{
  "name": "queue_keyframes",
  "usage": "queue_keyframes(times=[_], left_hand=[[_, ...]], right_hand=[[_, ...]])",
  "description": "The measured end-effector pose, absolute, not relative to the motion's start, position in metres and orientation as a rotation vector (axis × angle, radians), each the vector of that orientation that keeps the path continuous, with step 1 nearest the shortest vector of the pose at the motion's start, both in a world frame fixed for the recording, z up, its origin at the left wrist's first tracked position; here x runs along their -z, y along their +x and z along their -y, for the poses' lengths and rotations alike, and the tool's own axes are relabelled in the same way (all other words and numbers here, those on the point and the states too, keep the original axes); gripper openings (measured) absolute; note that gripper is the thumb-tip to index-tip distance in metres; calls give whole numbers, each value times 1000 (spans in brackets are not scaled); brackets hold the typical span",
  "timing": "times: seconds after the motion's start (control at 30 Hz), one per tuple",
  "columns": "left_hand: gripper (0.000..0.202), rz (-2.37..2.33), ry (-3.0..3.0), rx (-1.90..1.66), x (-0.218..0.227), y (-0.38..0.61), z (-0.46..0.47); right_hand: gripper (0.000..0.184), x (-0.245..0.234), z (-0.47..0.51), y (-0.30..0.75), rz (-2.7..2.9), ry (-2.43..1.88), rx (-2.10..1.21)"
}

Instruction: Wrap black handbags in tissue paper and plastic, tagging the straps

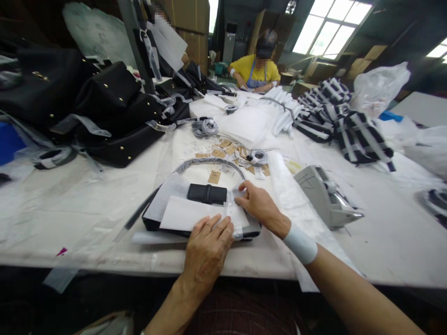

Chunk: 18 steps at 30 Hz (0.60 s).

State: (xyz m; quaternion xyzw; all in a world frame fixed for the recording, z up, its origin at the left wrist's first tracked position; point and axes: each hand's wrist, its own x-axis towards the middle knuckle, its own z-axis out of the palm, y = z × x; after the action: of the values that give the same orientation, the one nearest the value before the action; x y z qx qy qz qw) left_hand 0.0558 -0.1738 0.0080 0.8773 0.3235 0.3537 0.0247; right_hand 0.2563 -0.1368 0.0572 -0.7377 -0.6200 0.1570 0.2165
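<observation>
A black handbag (151,225) lies flat on the table in front of me, its wrapped strap (209,161) arched away from me. White tissue paper (163,200) covers most of the bag, with a folded white sheet (181,214) on top. Across the middle rests a small black rolled pouch or flap with a band (207,193). My left hand (209,242) presses on the near edge of the folded sheet, fingers stretched out. At the bag's right side, my right hand (256,202) pinches the edge of the white paper between thumb and fingers. A translucent strip (230,204) runs beside its fingertips.
A tape dispenser-like metal iron (317,195) stands on the right. Brown tags (226,150) and coiled straps (208,127) lie beyond the bag. Black bags (115,116) are piled left, wrapped straps (359,135) right. A person in yellow (256,70) works across the table.
</observation>
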Motion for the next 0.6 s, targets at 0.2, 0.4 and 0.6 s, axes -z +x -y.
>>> queue_keyframes(times=[0.2,0.4,0.6], left_hand=[[23,-982,2758,-1134,-10,55,172],[28,-787,3021,-1278,-3,49,157],[33,-682,3076,-1359,-3,49,147]], right_hand=[[31,-108,198,377,1227,-2046,-149],[22,-117,268,494,785,-2331,-158],[30,-79,271,516,681,-2252,-607]])
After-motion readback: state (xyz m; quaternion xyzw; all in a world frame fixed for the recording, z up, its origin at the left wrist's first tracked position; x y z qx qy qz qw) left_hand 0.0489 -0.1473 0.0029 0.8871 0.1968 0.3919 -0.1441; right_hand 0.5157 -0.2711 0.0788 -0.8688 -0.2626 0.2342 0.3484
